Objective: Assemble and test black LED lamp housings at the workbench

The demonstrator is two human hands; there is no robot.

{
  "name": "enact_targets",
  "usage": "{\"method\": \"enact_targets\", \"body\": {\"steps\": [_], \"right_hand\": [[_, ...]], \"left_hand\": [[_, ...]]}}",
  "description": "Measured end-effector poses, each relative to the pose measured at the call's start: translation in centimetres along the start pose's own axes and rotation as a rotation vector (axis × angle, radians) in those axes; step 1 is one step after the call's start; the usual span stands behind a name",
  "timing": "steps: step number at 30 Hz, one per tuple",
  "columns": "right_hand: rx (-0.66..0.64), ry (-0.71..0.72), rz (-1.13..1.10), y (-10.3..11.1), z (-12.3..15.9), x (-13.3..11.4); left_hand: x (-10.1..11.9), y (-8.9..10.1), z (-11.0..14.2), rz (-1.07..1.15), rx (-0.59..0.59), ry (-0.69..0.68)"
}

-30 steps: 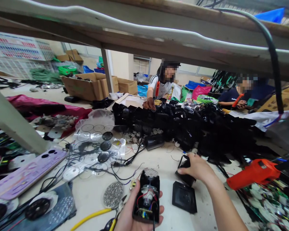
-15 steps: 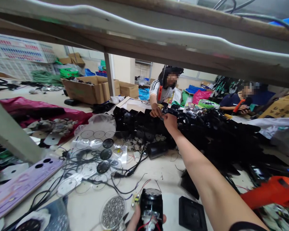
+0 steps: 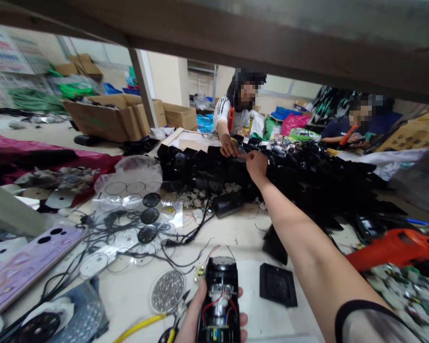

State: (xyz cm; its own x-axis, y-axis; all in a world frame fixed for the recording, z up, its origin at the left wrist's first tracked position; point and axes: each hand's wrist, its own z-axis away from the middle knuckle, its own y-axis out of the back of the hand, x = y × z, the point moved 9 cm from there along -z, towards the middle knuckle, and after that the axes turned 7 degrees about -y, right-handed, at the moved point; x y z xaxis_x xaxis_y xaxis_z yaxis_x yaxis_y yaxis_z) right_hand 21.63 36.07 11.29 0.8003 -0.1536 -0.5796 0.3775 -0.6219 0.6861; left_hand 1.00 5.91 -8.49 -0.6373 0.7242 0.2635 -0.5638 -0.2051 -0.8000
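Where left grip (image 3: 190,318) curls, black device (image 3: 219,301) lies inside.

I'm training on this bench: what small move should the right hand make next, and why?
Perhaps draw the right hand back toward the black housing: it is stretched out beside the co-worker's hand, while the left hand holds the housing, inside exposed.

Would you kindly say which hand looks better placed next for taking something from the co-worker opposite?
Probably the right hand: it reaches over the black parts to the co-worker's hand, while the left hand holds an open black device.
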Motion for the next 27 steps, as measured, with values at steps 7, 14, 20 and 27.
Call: {"method": "enact_targets", "body": {"steps": [7,14,20,27], "right_hand": [[0.048,-0.051,-0.096,10.1,9.2,2.6],[-0.283,-0.568,-0.460,13.4,26.3,11.8],[-0.377,-0.727,-0.543,11.3,30.0,15.9],[-0.470,-0.764,-0.591,9.2,30.7,16.8]], "left_hand": [[0.9,-1.7,1.4,-0.117,0.146,-0.099],[0.9,-2.3,0.8,-0.209,0.090,-0.105],[0.4,-2.8,1.1,-0.194,0.137,-0.146],[-0.8,-2.3,1.9,-0.146,0.165,-0.134]]}}
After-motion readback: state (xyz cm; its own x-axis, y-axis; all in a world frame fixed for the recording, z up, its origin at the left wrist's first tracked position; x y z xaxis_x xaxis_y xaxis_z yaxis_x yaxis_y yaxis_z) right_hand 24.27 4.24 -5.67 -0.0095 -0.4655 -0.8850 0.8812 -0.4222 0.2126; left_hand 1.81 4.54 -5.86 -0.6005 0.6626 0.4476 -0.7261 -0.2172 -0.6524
